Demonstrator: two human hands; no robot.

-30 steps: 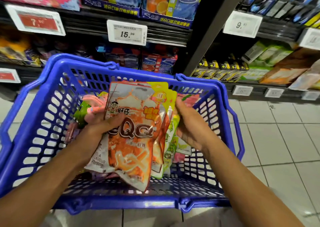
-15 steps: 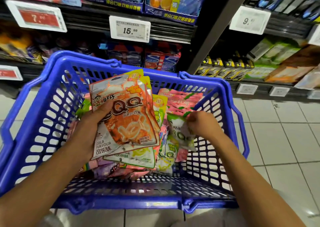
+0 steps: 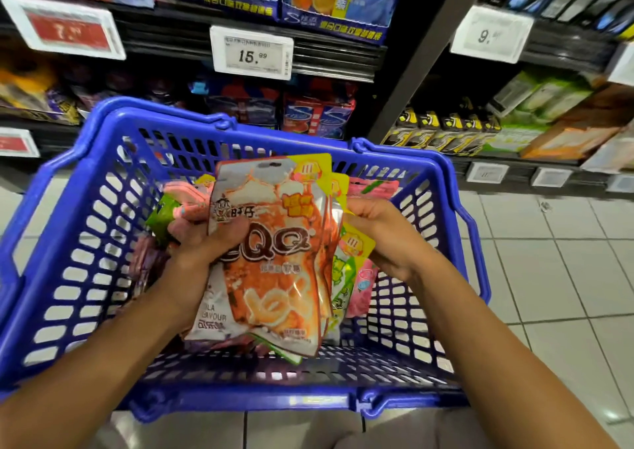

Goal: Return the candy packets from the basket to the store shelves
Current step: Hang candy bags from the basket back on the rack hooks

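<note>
A blue plastic basket (image 3: 85,277) fills the middle of the head view. Above its inside, my left hand (image 3: 202,239) grips a stack of candy packets; the front one is an orange QQ packet (image 3: 274,270), with a white cola-flavour packet (image 3: 211,314) behind it. My right hand (image 3: 380,235) holds the right edge of the same stack, its fingers on yellow and green packets (image 3: 346,266). A pink packet (image 3: 363,287) hangs just below that hand. More packets lie lower in the basket, mostly hidden.
Store shelves (image 3: 206,40) stand right behind the basket, with blue boxed goods and a price tag reading 15.99 (image 3: 252,52). A black upright (image 3: 422,53) splits the shelving; yellow-black and green packs sit at right. Pale tiled floor (image 3: 549,259) lies to the right.
My right hand has come back from the green packet lower right and now holds the stack's right edge. The stack stands more upright in my left hand.
</note>
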